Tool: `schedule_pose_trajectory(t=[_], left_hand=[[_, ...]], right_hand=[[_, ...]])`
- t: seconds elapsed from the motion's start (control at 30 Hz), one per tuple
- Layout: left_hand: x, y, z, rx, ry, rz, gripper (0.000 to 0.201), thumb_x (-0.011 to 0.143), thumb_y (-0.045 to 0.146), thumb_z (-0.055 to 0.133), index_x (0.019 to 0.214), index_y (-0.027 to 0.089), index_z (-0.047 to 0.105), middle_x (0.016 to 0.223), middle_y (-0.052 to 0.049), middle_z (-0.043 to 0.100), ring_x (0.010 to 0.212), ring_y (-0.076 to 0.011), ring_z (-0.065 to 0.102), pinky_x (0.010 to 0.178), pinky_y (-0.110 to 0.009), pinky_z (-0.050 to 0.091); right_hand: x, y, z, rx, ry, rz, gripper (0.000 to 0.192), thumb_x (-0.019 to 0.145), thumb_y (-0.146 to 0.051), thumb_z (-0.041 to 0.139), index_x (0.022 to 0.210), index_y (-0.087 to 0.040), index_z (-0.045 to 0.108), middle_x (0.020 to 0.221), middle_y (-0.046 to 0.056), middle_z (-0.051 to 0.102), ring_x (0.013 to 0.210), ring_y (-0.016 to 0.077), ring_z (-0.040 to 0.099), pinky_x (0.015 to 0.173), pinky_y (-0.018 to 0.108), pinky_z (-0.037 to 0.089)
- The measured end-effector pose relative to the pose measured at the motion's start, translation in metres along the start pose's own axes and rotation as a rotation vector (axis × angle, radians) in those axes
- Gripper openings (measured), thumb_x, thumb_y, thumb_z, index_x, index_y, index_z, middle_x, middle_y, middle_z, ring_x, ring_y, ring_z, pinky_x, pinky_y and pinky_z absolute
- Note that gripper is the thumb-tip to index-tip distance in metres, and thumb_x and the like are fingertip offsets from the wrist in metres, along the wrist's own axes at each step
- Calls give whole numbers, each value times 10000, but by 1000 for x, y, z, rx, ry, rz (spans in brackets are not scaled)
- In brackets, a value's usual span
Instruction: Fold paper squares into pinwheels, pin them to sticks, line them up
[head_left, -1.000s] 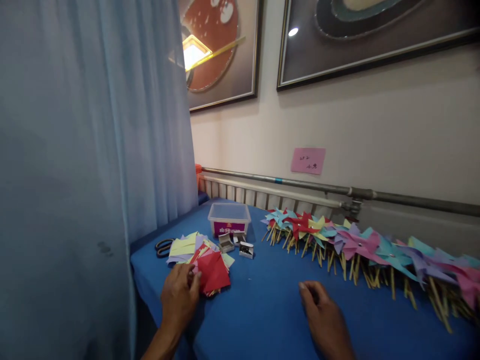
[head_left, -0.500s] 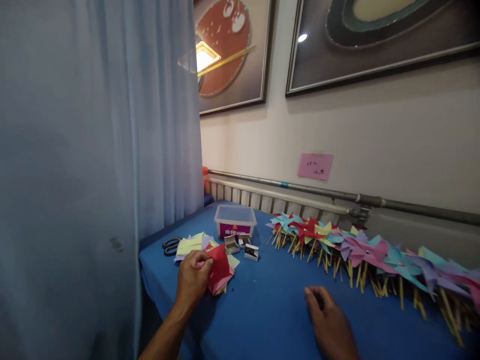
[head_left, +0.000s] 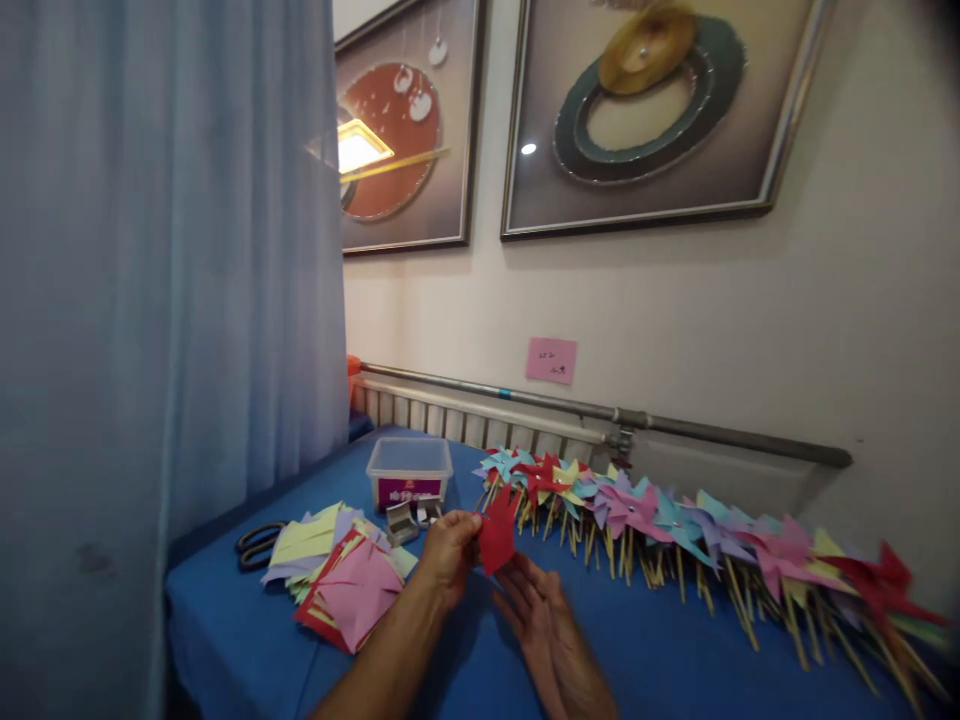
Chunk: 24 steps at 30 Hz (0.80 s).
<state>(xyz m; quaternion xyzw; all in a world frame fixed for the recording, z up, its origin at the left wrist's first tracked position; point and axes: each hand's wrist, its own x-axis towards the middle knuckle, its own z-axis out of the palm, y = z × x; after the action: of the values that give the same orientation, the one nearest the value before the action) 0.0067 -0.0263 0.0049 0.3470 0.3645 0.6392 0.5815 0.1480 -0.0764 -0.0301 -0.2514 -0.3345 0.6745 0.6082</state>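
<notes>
A red paper square with cut edges (head_left: pixel 496 535) is pinched in my left hand (head_left: pixel 450 550), raised over the blue table. My right hand (head_left: pixel 536 600) is just below it, palm up with fingers stretched out; whether the fingertips touch the paper I cannot tell. To the left of my left hand lies a stack of cut paper squares (head_left: pixel 356 590), pink on top with red and yellow beneath. Behind that stack are more yellow and lilac paper sheets (head_left: pixel 307 540). Small open boxes (head_left: pixel 401 525) stand just beyond my left hand, partly hidden by it.
Finished paper pinwheels on sticks (head_left: pixel 630 510) lie in a long row at the right, along the wall. Black-handled scissors (head_left: pixel 259 547) rest at the left edge of the table (head_left: pixel 247 640). A clear plastic tub (head_left: pixel 410 470) stands at the back. A blue curtain (head_left: pixel 247 300) hangs at left.
My left hand has lifted the red paper off the stack and carried it right. My right hand has come left to the paper and opened its fingers. The view has turned right.
</notes>
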Motion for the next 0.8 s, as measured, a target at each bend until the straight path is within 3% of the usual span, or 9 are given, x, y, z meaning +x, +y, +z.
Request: schedule_pose_trajectory(t=[0.1, 0.17, 0.23, 0.33, 0.43, 0.57, 0.63, 0.7, 0.8], left_hand=[[8, -35, 9, -39, 18, -42, 396, 545, 427, 834, 637, 192, 529, 535, 43, 531, 486, -88, 468, 525, -236, 370], [9, -48, 8, 15, 47, -44, 365, 558, 413, 818, 633, 196, 535, 535, 45, 533, 483, -90, 461, 513, -235, 359], [11, -52, 5, 115, 72, -25, 336, 576, 402, 803, 631, 201, 540, 532, 47, 531, 480, -95, 457, 503, -236, 353], [11, -51, 3, 251, 52, -1, 315, 606, 398, 791, 632, 205, 543, 523, 51, 522, 468, -96, 453, 487, -235, 350], [10, -50, 5, 286, -16, -6, 343, 614, 450, 779, 660, 208, 539, 515, 52, 520, 447, -104, 458, 474, -242, 362], [7, -50, 9, 338, -102, -14, 350, 713, 528, 665, 791, 200, 570, 599, 18, 591, 469, -142, 535, 486, -262, 398], [4, -48, 7, 475, -110, 105, 297, 798, 450, 591, 933, 187, 618, 751, -28, 666, 594, -173, 622, 572, -290, 472], [1, -46, 3, 699, -139, 342, 294, 830, 294, 548, 1085, 182, 644, 949, -75, 704, 799, -200, 673, 746, -329, 529], [-3, -43, -5, 996, -242, 684, 459, 765, 100, 531, 1200, 190, 645, 1256, -122, 649, 1124, -236, 629, 983, -380, 494]], right_hand=[[5, 5, -8, 8, 36, -33, 534, 745, -636, 799, 1122, -265, 725, 1275, 78, 733, 1249, 300, 633, 1057, 488, 499], [7, 5, -10, 23, 49, -42, 555, 760, -697, 745, 1118, -273, 728, 1266, 73, 738, 1225, 293, 647, 1023, 475, 521], [8, 3, -10, 45, 52, -38, 592, 772, -746, 690, 1116, -266, 737, 1261, 79, 741, 1215, 292, 653, 1003, 463, 533], [8, -4, -12, 43, 73, -24, 492, 758, -600, 797, 1079, -230, 750, 1175, 92, 774, 1189, 304, 670, 989, 465, 542], [6, -8, -18, 13, 118, -25, 425, 666, -418, 909, 995, -195, 761, 1031, 94, 806, 1125, 325, 706, 963, 484, 556], [0, -12, -29, 47, 130, -42, 360, 691, -378, 889, 973, -197, 758, 1036, 100, 807, 1119, 328, 716, 954, 496, 568], [-2, -14, -35, 75, 158, -44, 314, 716, -342, 872, 974, -211, 752, 1072, 91, 804, 1142, 316, 709, 970, 494, 566], [-2, -14, -42, 99, 209, -41, 272, 719, -281, 862, 958, -226, 745, 1074, 71, 807, 1139, 299, 713, 986, 491, 565], [3, -13, -48, 123, 226, -36, 254, 721, -213, 833, 958, -230, 742, 1067, 63, 811, 1116, 291, 725, 988, 494, 568]])
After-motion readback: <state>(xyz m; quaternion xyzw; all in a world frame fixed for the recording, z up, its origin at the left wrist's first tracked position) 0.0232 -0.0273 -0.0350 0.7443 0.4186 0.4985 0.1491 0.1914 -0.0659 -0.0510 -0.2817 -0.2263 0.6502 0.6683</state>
